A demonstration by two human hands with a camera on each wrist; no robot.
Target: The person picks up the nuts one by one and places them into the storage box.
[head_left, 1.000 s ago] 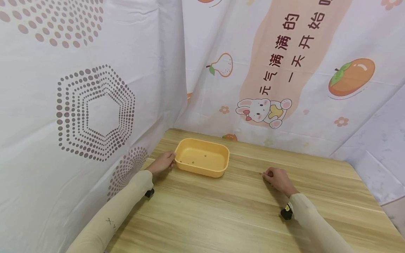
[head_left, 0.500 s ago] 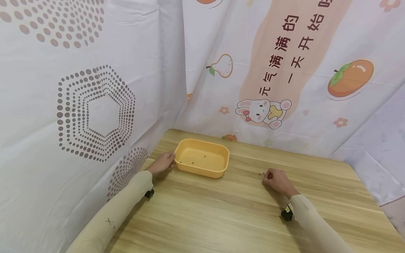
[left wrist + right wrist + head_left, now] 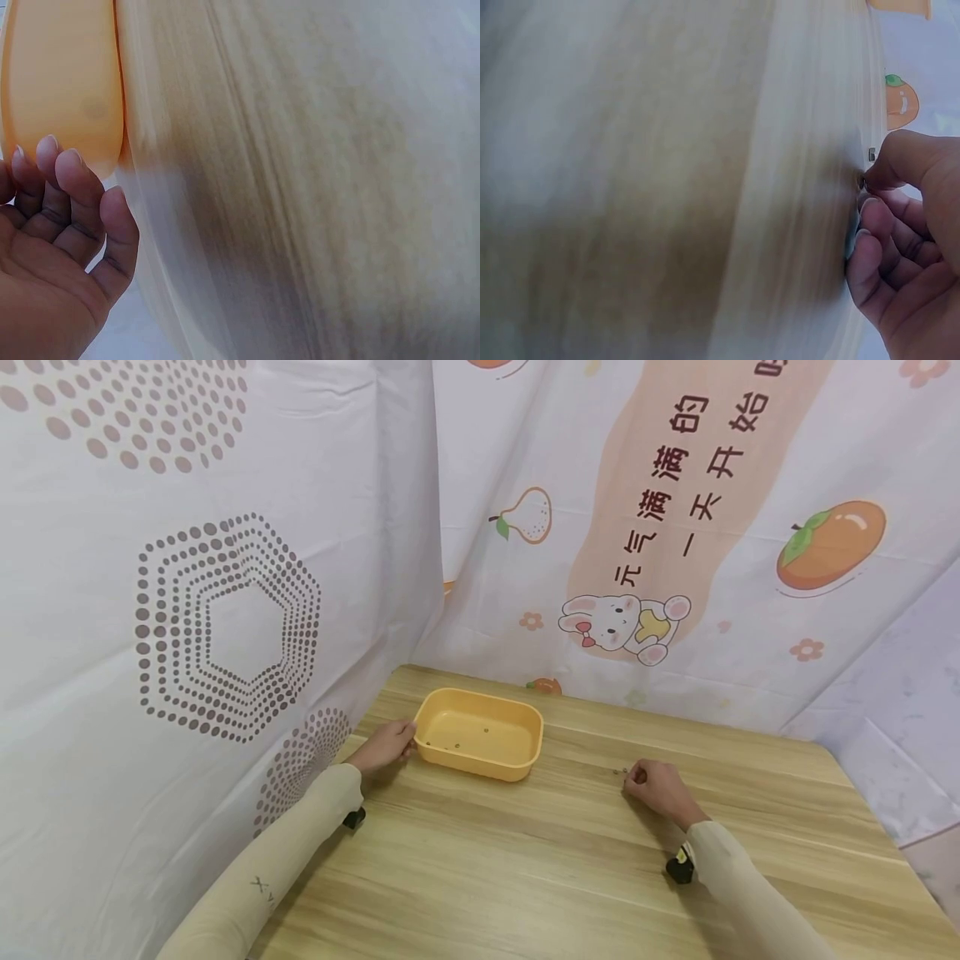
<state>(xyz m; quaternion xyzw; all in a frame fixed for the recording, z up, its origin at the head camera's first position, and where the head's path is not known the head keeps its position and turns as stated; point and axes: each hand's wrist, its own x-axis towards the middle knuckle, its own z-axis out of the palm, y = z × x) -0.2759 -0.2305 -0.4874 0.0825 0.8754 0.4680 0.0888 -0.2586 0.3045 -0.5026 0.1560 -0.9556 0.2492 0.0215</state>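
At the left side of the yellow plastic basin (image 3: 480,768), my left hand (image 3: 386,745) grips the rim. In the left wrist view the curled fingers (image 3: 79,176) sit against the basin's end, the thumb mostly cut off. Several tiny ring-like metal nuts (image 3: 486,730) lie scattered on the basin floor. To the right, my right hand (image 3: 656,787) is down at the tabletop, thumb and forefinger pinching a tiny metal nut (image 3: 861,182), largely covered by the fingertips. Just beyond the thumb, another nut (image 3: 871,154) lies on the wood. The head view shows two nuts (image 3: 616,772) left of the fingertips.
The wood-grain table (image 3: 480,860) runs under both hands. A white cloth with dot patterns (image 3: 240,627) hangs along the left side. Behind the table hangs a printed cloth (image 3: 525,602) with a rabbit, fruit and Chinese characters.
The right hand has barely shifted, its fingertips drawn slightly away from the two nuts on the table. The left hand and the basin stay where they were.
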